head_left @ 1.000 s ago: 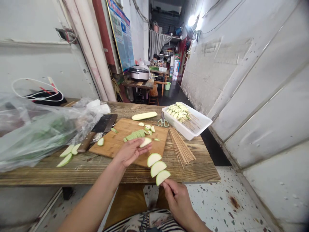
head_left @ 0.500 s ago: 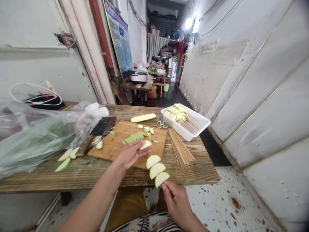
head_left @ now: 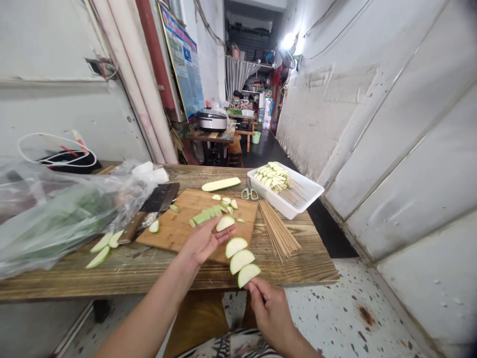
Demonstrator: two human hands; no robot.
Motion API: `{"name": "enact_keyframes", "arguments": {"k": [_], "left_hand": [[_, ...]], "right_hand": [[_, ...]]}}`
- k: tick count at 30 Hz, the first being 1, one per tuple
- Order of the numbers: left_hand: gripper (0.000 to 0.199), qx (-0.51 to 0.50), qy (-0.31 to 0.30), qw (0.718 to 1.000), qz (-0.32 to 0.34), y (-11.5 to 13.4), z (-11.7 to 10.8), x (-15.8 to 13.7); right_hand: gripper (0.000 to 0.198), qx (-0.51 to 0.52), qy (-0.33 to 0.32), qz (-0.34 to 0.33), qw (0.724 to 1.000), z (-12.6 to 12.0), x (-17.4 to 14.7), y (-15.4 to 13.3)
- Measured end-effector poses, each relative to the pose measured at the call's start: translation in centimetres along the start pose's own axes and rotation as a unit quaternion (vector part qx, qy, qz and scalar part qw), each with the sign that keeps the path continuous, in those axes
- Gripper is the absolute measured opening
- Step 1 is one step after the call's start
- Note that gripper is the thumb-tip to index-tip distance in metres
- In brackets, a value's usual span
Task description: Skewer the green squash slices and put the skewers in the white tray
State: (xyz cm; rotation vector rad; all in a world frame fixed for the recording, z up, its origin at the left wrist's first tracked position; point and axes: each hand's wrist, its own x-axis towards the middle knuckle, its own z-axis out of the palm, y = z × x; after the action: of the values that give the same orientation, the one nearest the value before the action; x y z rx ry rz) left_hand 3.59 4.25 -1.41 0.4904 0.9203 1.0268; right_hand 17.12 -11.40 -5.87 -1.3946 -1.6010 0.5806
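My left hand (head_left: 206,239) holds a pale green-edged half-moon zucchini slice (head_left: 225,223) between thumb and fingers, above the near edge of the cutting board (head_left: 169,232). Below and to the right, my right hand (head_left: 270,306) is closed round the lower end of a skewer that carries three zucchini slices (head_left: 242,261). The skewer's tip points at the slice in my left hand; most of its shaft is hidden. On the board lies a row of cut zucchini (head_left: 204,215), with several small end pieces (head_left: 226,201) behind it.
A white tray (head_left: 300,210) of filled skewers stands at the right, with loose bamboo skewers (head_left: 278,231) before it. Scissors (head_left: 249,193), a peeled zucchini (head_left: 221,184), a cleaver (head_left: 158,198) and a plastic bag (head_left: 55,214) lie around the board. A person (head_left: 236,101) sits far back.
The slice in my left hand has turned so that more of its flat face shows. Both hands stay nearly in place, and the view has shifted slightly.
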Motion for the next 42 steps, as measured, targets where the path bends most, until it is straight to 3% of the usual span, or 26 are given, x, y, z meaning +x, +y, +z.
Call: {"name": "enact_keyframes", "arguments": {"k": [5,12,19,42], "left_hand": [[0.007,-0.028,0.009,0.997,0.067,-1.1,0.7,0.0],[0.009,-0.082,0.003,0.994,0.072,-1.6,1.2,-0.3],[0.009,-0.075,0.002,0.989,0.128,-2.0,1.8,-1.1],[0.004,-0.077,0.022,0.993,0.085,-2.6,2.1,-1.2]], "right_hand": [[0.027,0.0,0.006,-0.011,1.0,0.1,0.1,-0.2],[0.027,-0.003,0.013,-0.006,1.0,0.5,-0.2,0.2],[0.028,-0.013,0.025,-0.013,1.0,0.6,0.0,0.2],[0.029,-0.048,0.029,-0.037,0.998,0.8,0.1,0.2]]}}
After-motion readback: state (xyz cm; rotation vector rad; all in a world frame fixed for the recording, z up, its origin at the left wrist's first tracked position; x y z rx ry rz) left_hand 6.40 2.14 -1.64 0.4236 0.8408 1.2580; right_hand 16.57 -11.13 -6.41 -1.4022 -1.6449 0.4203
